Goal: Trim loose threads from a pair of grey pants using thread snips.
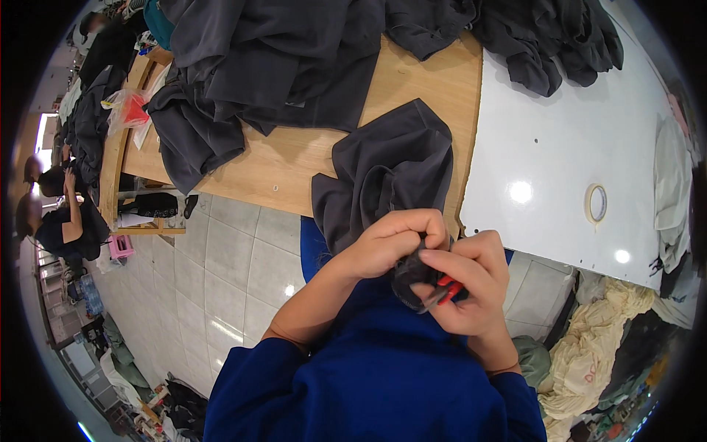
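Note:
A dark grey garment [398, 158] lies partly on the wooden table's front edge and hangs down toward me. Close in front of my body, my left hand [401, 239] is closed on a bunched part of this cloth. My right hand [471, 283] curls around small red-handled thread snips [447, 290], whose metal blades point down and left beside the cloth. Thumb and forefinger of that hand meet at the cloth next to my left fingertips. Exactly what they pinch is hidden by the fingers.
More dark grey garments [287, 59] are piled on the wooden table [294, 158]. To the right, a white board [545, 169] carries a tape roll [595, 203]. Cream cloth [589, 353] is heaped below it. Other people [62, 221] are at the far left, beyond the tiled floor [228, 258].

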### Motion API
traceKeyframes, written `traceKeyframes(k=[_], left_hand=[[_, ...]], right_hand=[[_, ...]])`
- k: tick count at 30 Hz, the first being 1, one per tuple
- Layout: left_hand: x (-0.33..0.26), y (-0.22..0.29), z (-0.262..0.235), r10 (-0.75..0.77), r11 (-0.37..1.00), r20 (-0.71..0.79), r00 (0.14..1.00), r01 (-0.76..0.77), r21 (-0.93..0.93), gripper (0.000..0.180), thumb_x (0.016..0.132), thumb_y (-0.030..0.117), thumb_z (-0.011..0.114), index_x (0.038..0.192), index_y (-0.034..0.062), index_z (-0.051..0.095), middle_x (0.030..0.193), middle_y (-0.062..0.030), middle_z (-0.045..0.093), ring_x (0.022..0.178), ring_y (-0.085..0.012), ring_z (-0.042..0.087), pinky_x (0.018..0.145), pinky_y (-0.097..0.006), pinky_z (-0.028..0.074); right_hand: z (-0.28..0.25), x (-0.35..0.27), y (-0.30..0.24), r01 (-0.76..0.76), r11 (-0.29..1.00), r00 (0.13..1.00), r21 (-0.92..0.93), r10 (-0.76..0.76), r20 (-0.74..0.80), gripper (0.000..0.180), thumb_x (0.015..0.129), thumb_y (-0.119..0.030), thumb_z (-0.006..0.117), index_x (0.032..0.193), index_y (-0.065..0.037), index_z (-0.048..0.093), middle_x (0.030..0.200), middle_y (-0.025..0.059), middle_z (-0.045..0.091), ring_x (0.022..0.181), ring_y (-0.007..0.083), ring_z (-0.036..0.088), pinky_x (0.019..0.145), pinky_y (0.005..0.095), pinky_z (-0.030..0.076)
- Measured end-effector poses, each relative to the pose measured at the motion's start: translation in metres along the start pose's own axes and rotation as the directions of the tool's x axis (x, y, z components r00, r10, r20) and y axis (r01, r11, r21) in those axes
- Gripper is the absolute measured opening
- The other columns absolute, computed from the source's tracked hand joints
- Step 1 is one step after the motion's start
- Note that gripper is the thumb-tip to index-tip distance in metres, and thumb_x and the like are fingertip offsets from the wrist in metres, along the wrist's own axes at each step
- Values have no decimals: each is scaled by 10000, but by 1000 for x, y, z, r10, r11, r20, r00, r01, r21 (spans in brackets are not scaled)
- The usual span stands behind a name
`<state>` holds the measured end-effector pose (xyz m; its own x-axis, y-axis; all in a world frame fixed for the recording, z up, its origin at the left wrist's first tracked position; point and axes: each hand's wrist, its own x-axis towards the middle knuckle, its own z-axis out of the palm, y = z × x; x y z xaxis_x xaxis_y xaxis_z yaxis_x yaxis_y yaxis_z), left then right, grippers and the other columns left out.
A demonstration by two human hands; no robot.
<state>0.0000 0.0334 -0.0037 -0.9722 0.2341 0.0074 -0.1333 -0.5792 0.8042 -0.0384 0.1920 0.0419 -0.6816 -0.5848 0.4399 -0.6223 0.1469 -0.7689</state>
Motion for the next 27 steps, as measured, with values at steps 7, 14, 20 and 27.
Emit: traceKeyframes(k=[7, 14, 20, 27], left_hand=[[-1, 8, 9, -57, 988, -18, 998, 53, -148, 76, 728, 2, 380, 690, 39, 435, 689, -39, 467, 654, -126, 420, 638, -239, 362], [2, 1, 0, 75, 979, -33, 997, -80, -185, 70, 705, 15, 363, 663, 50, 406, 666, -69, 471, 633, -141, 408, 634, -260, 349], [6, 5, 7, 173, 963, -40, 984, -178, -205, 98, 693, 2, 355, 659, 71, 416, 679, -65, 488, 669, -153, 412, 821, -303, 380], [4, 1, 10, 198, 944, -72, 978, -210, -253, 107, 695, -8, 352, 661, 67, 421, 697, -64, 486, 699, -164, 426, 839, -311, 382]], right_hand=[[-2, 2, 10, 229, 973, 967, 38, -231, 106, 228, 539, -135, 683, 767, -138, 671, 653, -27, 518, 591, 152, 497, 550, 271, 328], [-7, -19, 11, 251, 918, 901, 306, -337, 273, 216, 613, -258, 763, 759, -119, 683, 639, -28, 523, 548, 161, 473, 517, 282, 316], [-6, -38, 23, -120, 892, 991, 436, 137, -7, 528, 621, -246, 812, 1033, -26, 563, 896, 110, 577, 757, 233, 549, 625, 310, 429], [-3, -25, 17, -38, 999, 996, 37, 41, -77, 337, 732, -85, 717, 1029, -25, 570, 923, 123, 533, 775, 177, 511, 662, 248, 418]])
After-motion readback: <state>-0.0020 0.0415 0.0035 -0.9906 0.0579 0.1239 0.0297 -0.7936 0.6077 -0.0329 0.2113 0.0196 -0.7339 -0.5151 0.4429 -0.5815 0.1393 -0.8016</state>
